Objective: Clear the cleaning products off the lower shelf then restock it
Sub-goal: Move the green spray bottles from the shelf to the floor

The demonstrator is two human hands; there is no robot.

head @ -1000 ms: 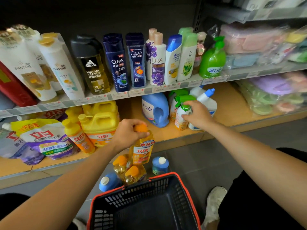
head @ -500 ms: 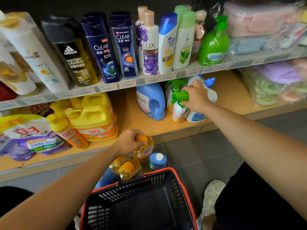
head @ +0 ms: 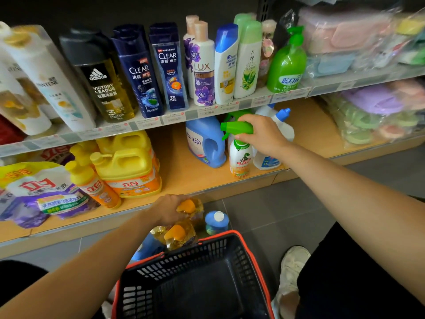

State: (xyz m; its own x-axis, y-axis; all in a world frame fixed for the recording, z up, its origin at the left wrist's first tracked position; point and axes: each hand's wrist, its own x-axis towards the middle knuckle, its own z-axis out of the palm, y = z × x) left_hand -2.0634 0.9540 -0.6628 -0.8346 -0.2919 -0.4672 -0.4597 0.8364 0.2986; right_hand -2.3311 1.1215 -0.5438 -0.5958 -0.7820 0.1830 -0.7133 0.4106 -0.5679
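Observation:
My right hand grips the green trigger head of a white spray bottle standing near the front of the lower shelf. Beside it stand a blue detergent jug and a white bottle with a blue cap. My left hand holds the orange cap of a clear yellow dish soap bottle down at floor level. Another yellow bottle and a blue bottle stand next to it. Yellow jugs, a small yellow bottle and refill pouches remain on the shelf's left.
A black basket with a red rim sits on the floor below my hands. The upper shelf holds shampoo and body wash bottles. Bagged sponges fill the right side. A white shoe rests on the grey floor.
My left hand has lowered the yellow dish soap bottle from shelf height to the floor among the other bottles. My right hand stays on the spray bottle's green head.

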